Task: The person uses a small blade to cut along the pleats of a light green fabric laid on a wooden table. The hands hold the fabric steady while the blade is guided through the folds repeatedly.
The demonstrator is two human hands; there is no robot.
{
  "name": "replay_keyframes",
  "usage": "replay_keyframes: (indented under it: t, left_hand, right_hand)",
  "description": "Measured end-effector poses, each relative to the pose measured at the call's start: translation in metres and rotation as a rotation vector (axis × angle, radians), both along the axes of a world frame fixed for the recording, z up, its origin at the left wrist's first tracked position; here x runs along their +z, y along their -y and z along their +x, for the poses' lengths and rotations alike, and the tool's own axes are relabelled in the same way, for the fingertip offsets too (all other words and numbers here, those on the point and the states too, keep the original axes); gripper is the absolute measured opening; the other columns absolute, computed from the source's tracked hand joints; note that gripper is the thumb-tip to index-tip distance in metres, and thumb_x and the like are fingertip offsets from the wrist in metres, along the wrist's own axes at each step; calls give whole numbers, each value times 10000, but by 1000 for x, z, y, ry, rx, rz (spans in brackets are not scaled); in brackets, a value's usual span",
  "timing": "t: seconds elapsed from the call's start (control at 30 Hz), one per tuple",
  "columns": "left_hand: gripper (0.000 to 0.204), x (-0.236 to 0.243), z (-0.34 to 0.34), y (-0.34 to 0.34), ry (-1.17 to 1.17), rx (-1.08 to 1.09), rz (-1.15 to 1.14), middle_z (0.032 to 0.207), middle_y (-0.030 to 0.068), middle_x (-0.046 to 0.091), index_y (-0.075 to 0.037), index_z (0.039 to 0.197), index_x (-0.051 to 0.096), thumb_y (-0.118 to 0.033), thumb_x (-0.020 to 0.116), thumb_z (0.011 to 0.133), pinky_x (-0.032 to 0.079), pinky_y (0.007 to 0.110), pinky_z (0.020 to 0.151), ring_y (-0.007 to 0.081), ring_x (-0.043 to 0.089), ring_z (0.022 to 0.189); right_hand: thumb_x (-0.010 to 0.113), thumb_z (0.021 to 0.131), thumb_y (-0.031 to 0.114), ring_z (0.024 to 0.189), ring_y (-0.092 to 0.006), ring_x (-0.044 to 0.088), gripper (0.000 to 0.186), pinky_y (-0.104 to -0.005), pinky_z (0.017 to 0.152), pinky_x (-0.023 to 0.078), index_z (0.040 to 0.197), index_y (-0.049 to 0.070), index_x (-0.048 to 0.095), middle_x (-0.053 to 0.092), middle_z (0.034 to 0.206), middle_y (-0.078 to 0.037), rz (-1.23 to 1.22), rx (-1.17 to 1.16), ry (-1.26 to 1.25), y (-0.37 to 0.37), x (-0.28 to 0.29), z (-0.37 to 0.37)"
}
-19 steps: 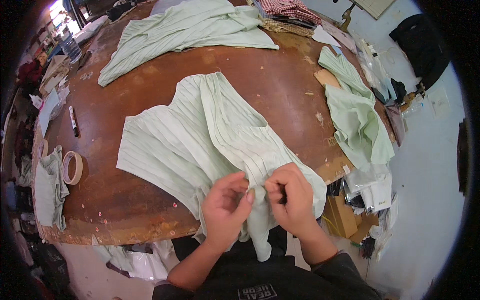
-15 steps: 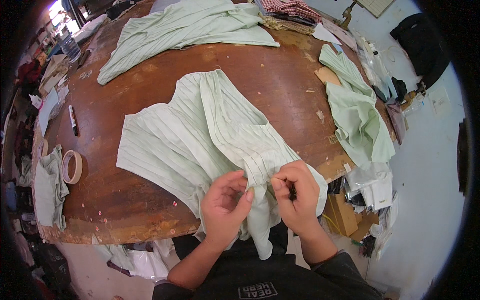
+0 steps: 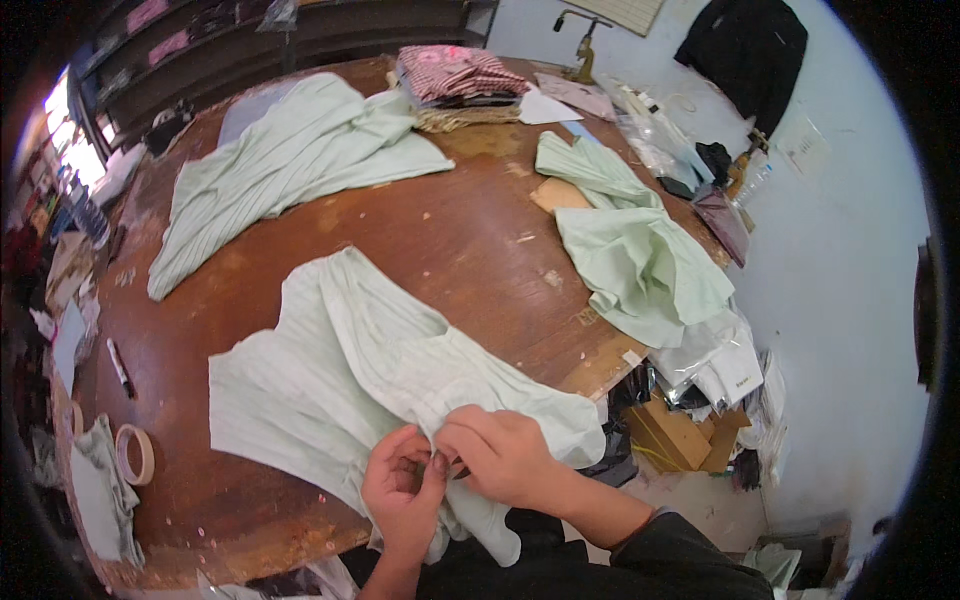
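A pale green pleated garment [image 3: 280, 390] lies spread on the near part of the wooden table, its lower folds hanging over the front edge. My left hand [image 3: 401, 490] is closed on a fold of it, fingers curled and thumb raised. Just to its right, my right hand [image 3: 500, 458] pinches the same fold, its fingertips meeting those of my left. Whatever small detail sits between the fingertips is hidden.
The table [image 3: 480, 255] also holds two more green garments [image 3: 270, 170] [image 3: 650, 270], folded checked fabric [image 3: 450, 75], a marker [image 3: 120, 368], a tape roll [image 3: 148, 460] and crumpled cloth [image 3: 100, 490]. Plastic bags and a cardboard box [image 3: 670, 440] are at right, beside a wall.
The view has tilted up, showing shelves at the back and shifting the table lower in frame. My right hand has moved leftward, right up against my left hand's fingertips.
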State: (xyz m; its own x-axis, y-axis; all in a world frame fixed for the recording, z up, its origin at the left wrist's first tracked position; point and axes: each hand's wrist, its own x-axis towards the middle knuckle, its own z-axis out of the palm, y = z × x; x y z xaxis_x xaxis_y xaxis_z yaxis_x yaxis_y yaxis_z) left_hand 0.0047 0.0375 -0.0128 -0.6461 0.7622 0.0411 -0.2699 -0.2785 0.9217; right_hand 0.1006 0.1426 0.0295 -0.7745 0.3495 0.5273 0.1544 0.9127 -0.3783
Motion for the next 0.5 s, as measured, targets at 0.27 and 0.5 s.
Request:
replay_keyframes:
  t: [0.27, 0.5]
  left_hand:
    - [184, -1, 2, -9, 3, -55, -36, 881, 51, 592, 24, 1051, 563, 29, 615, 874, 457, 217, 696, 96, 559, 806]
    - [154, 4, -2, -13, -39, -91, -147, 840, -1, 604, 45, 1015, 610, -64, 636, 910, 424, 191, 627, 44, 517, 718]
  right_hand:
    - [666, 701, 38, 625, -255, 588, 244, -348, 533, 468, 896, 79, 525, 543, 842, -91, -186, -79, -196, 3, -14, -3]
    - [613, 812, 10, 705, -259, 553, 154, -324, 590, 451, 923, 41, 512, 540, 863, -127, -297, -113, -320, 0, -15, -2]
